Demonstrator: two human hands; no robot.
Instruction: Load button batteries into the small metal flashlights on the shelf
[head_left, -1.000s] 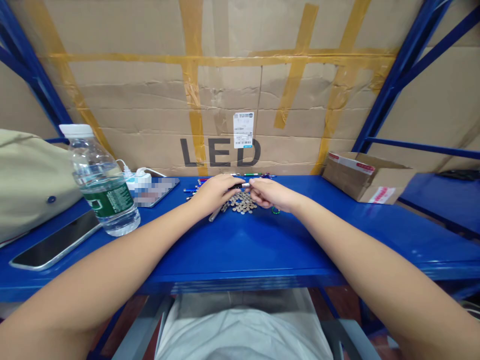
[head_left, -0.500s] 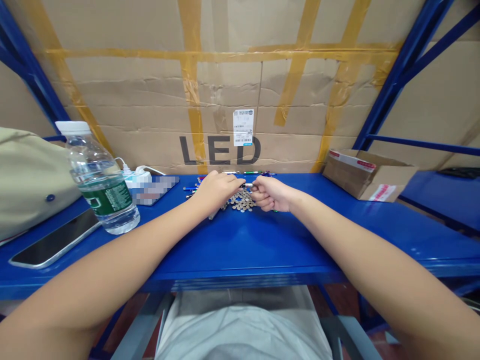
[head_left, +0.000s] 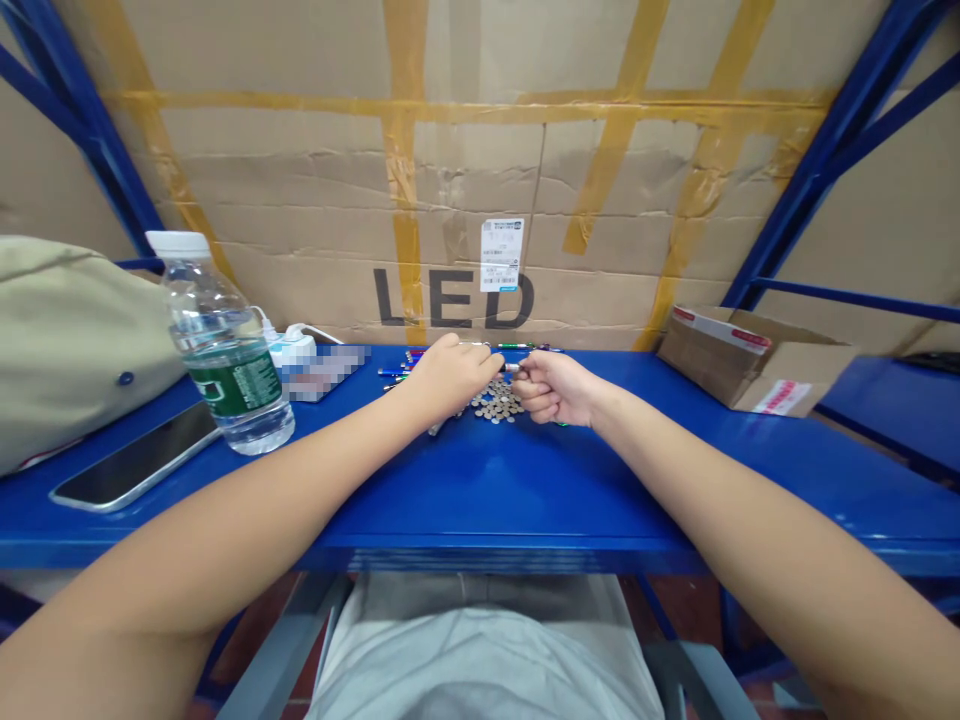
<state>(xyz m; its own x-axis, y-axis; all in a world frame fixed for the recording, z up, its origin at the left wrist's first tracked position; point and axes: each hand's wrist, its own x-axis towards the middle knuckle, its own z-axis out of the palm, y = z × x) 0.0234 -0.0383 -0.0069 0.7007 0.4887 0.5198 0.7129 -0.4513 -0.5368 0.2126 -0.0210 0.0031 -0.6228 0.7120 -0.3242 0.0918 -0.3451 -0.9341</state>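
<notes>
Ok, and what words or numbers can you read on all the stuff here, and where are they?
"LED": big dark letters on the cardboard sheet.
White label with a square code: print too small to read.
Green water bottle label: too small to read.
Red and white sticker on the small cardboard box: too small to read.
Pixelated patch beside the bottle: blurred, cannot be read.
</notes>
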